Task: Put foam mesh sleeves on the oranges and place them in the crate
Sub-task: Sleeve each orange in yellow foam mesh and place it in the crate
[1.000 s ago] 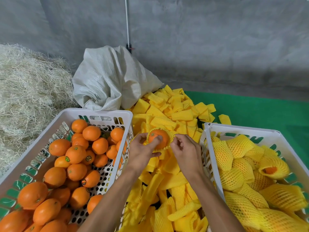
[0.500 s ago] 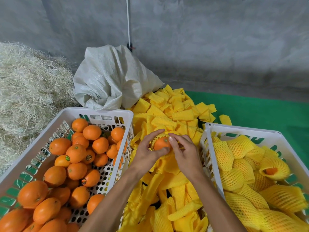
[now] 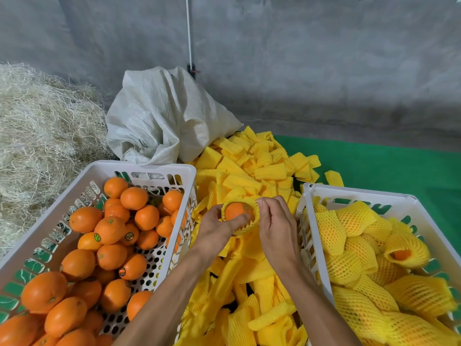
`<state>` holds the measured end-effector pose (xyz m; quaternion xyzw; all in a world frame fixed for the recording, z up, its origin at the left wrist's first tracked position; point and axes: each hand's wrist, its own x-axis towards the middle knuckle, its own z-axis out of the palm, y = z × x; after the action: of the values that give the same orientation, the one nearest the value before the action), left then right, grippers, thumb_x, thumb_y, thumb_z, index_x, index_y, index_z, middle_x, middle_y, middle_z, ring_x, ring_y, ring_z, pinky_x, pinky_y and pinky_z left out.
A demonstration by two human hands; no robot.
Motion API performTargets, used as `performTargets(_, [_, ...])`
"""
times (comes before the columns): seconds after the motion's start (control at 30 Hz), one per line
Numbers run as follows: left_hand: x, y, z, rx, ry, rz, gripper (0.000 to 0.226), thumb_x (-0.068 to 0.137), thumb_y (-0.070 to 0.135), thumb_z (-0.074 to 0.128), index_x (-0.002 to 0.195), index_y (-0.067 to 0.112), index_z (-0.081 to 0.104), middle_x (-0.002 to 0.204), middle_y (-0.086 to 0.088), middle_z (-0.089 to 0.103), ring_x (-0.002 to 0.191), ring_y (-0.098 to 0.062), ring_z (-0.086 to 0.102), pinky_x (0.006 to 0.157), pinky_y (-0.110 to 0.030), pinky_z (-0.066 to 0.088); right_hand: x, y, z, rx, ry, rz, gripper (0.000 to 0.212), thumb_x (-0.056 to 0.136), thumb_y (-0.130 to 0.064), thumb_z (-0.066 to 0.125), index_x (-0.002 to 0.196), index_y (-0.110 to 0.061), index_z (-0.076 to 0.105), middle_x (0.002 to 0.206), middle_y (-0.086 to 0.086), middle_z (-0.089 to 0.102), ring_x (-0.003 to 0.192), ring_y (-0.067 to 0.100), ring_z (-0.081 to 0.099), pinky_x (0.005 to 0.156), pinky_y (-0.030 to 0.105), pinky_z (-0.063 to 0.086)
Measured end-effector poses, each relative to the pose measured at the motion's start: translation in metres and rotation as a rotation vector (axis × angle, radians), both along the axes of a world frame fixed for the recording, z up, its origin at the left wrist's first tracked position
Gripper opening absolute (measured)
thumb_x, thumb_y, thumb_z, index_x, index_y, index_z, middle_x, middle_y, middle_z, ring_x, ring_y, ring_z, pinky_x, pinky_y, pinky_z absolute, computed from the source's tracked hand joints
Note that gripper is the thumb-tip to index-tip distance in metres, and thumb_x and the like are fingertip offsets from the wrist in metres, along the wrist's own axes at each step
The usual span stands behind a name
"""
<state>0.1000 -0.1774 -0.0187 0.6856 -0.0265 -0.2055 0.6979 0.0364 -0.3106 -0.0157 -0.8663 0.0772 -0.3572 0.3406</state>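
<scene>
Both hands hold one orange (image 3: 237,210) between them, above the heap of loose yellow sleeves (image 3: 249,171). The left hand (image 3: 216,229) cups it, thumb pressed on the fruit. The right hand (image 3: 277,228) pinches the rim of the foam sleeve (image 3: 245,227) wrapped around the orange. The bare oranges' crate (image 3: 139,168) sits left of the hands; the wrapped ones' crate (image 3: 361,193) sits right.
</scene>
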Motion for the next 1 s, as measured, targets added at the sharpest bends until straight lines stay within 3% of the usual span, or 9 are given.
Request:
performTargets(0.1, [0.000, 0.007, -0.003, 0.112, -0.167, 0.034, 0.074, 0.077, 0.032, 0.092, 0.138, 0.017, 0.053, 0.118, 0.001, 0.070, 0.096, -0.007, 0.072, 0.076, -0.020, 0.058, 0.002, -0.002, -0.005, 0.000, 0.091, 0.096, 0.026, 0.104, -0.036, 0.054, 0.110, -0.014, 0.067, 0.103, -0.008, 0.056, 0.083, 0.003, 0.054, 0.069, 0.018, 0.046])
performTargets(0.2, [-0.004, 0.011, -0.009, 0.274, -0.386, -0.002, 0.078, 0.078, 0.036, 0.090, 0.144, 0.024, 0.050, 0.138, 0.006, 0.052, 0.125, -0.012, 0.054, 0.096, -0.032, 0.055, 0.002, -0.008, -0.009, 0.034, 0.264, 0.151, 0.048, 0.096, -0.064, 0.052, 0.135, -0.036, 0.053, 0.124, -0.020, 0.050, 0.102, -0.001, 0.055, 0.073, 0.022, 0.052])
performTargets(0.3, [-0.006, 0.009, -0.010, 0.310, -0.522, -0.046, 0.075, 0.079, 0.030, 0.088, 0.144, 0.031, 0.050, 0.135, 0.014, 0.048, 0.131, -0.013, 0.045, 0.101, -0.032, 0.050, 0.003, -0.009, -0.014, 0.116, 0.261, 0.219, 0.045, 0.100, -0.054, 0.055, 0.140, -0.033, 0.057, 0.126, -0.019, 0.054, 0.114, -0.005, 0.054, 0.086, 0.026, 0.054])
performTargets(0.43, [-0.005, 0.006, -0.007, 0.203, -0.443, -0.098, 0.080, 0.077, 0.031, 0.092, 0.144, 0.036, 0.049, 0.138, 0.011, 0.053, 0.129, -0.009, 0.051, 0.102, -0.030, 0.051, 0.005, -0.016, -0.015, 0.137, 0.164, 0.095, 0.026, 0.105, -0.029, 0.055, 0.122, -0.017, 0.071, 0.111, -0.006, 0.063, 0.100, 0.006, 0.062, 0.083, 0.035, 0.055])
performTargets(0.6, [-0.001, 0.007, -0.002, 0.088, -0.315, -0.103, 0.071, 0.075, 0.044, 0.086, 0.139, 0.033, 0.058, 0.134, 0.023, 0.058, 0.122, 0.016, 0.052, 0.095, -0.013, 0.051, 0.003, -0.011, -0.013, 0.075, 0.155, 0.053, 0.025, 0.107, -0.022, 0.050, 0.116, -0.009, 0.069, 0.107, -0.001, 0.061, 0.093, 0.011, 0.060, 0.081, 0.035, 0.053])
performTargets(0.73, [0.005, 0.008, -0.003, 0.035, -0.078, -0.042, 0.066, 0.075, 0.034, 0.092, 0.134, 0.031, 0.062, 0.130, 0.002, 0.066, 0.114, -0.016, 0.067, 0.088, -0.042, 0.063, 0.003, -0.009, -0.011, 0.028, 0.102, 0.029, 0.023, 0.106, -0.017, 0.050, 0.113, -0.004, 0.068, 0.104, 0.003, 0.059, 0.086, 0.013, 0.059, 0.074, 0.036, 0.053])
performTargets(0.83, [0.008, 0.005, -0.007, 0.110, -0.105, -0.017, 0.066, 0.076, 0.029, 0.092, 0.135, 0.026, 0.060, 0.125, 0.001, 0.068, 0.108, -0.015, 0.068, 0.086, -0.030, 0.060, 0.003, -0.006, -0.009, 0.050, 0.103, 0.063, 0.025, 0.107, -0.018, 0.049, 0.114, -0.003, 0.068, 0.105, 0.002, 0.058, 0.084, 0.011, 0.058, 0.069, 0.035, 0.056])
performTargets(0.9, [0.006, 0.006, -0.008, 0.145, -0.153, -0.010, 0.062, 0.078, 0.024, 0.090, 0.131, 0.028, 0.058, 0.120, 0.003, 0.065, 0.097, -0.010, 0.067, 0.074, -0.018, 0.055, 0.003, -0.004, -0.011, 0.019, 0.128, 0.110, 0.025, 0.106, -0.024, 0.050, 0.114, -0.008, 0.068, 0.105, -0.003, 0.057, 0.085, 0.005, 0.055, 0.071, 0.031, 0.053])
performTargets(1.0, [0.001, 0.008, -0.010, 0.134, -0.259, -0.071, 0.058, 0.078, 0.017, 0.087, 0.124, 0.033, 0.057, 0.112, 0.003, 0.062, 0.082, -0.013, 0.063, 0.065, -0.026, 0.054, 0.004, -0.007, -0.014, 0.001, 0.229, 0.127, 0.030, 0.102, -0.046, 0.054, 0.120, -0.024, 0.061, 0.114, -0.013, 0.056, 0.095, 0.003, 0.057, 0.072, 0.029, 0.053])
